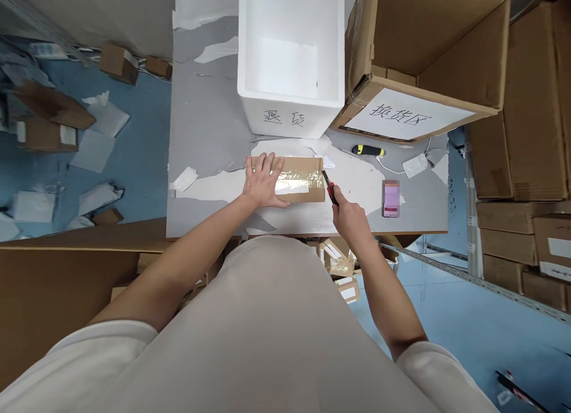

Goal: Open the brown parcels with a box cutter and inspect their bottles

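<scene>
A flat cardboard box (pixel 306 187) with shiny tape along its top lies on the table near its front edge. My left hand (pixel 262 184) rests flat on the left part of the box, fingers spread. In my right hand (pixel 349 213) is a red and black utility knife (pixel 331 191), the fingers wrapped around its handle. The knife's tip is at the right end of the box; whether it touches the cardboard I cannot tell.
Behind the box stand a white foam bin (pixel 292 112) and a large open carton (pixel 401 112) with a paper label. A yellow and black tool (pixel 368 150) and a phone (pixel 391 199) lie to the right. Stacked cartons (pixel 506 234) line the right side.
</scene>
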### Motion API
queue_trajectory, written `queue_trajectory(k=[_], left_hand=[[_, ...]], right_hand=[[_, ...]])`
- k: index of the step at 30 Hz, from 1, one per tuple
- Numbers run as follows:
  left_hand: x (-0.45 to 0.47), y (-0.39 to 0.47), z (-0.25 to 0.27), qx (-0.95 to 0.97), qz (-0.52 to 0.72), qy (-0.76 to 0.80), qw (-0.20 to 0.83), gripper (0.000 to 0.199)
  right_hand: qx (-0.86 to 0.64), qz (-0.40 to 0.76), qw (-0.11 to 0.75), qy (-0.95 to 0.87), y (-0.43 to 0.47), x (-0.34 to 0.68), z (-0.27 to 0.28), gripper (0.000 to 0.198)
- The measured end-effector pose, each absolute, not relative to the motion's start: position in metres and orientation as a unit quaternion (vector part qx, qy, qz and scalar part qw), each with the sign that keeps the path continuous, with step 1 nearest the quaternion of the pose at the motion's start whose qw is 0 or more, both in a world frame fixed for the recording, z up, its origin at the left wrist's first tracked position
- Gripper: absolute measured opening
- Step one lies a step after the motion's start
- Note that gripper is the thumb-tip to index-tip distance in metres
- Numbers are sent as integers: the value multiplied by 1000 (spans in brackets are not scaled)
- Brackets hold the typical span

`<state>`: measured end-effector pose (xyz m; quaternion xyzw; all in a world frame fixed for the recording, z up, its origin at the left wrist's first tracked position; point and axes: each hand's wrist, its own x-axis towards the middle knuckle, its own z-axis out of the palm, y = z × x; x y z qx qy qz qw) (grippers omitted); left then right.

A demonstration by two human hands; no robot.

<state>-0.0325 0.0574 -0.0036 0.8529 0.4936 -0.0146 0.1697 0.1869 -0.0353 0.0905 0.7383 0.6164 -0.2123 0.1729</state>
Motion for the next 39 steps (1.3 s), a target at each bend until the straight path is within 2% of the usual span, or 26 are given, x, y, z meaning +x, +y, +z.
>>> queue_trajectory(k=[11, 16, 23, 27, 30, 32, 34, 37, 39], left_hand=[[-33, 56, -5, 847, -11, 497, 186, 133], [-32, 57, -3, 839, -18, 498, 219, 133], [-33, 56, -5, 846, -18, 490, 210, 133], [-32, 59, 0, 851, -19, 480, 212, 131], [-40, 54, 6, 850, 10, 485, 205, 129], [-56, 43, 6, 832, 48, 514, 203, 127], [-79, 27, -2, 790, 90, 567, 216, 127], [-114, 0, -30, 691, 121, 645, 305, 126], [-127, -12, -53, 651, 110, 638, 396, 115]], right_hand=[[723, -228, 256, 599, -45, 175, 110, 58], [730, -224, 258, 592, -59, 172, 109, 59], [744, -226, 230, 585, -76, 175, 111, 58], [772, -227, 121, 581, -77, 195, 114, 56], [817, -250, -34, 519, -73, 212, 89, 64], [813, -314, -147, 467, -67, 219, 59, 70], [770, -404, -266, 416, -62, 223, 24, 64], [716, -473, -385, 340, -59, 221, -19, 57], [696, -497, -420, 302, -59, 218, -38, 55]])
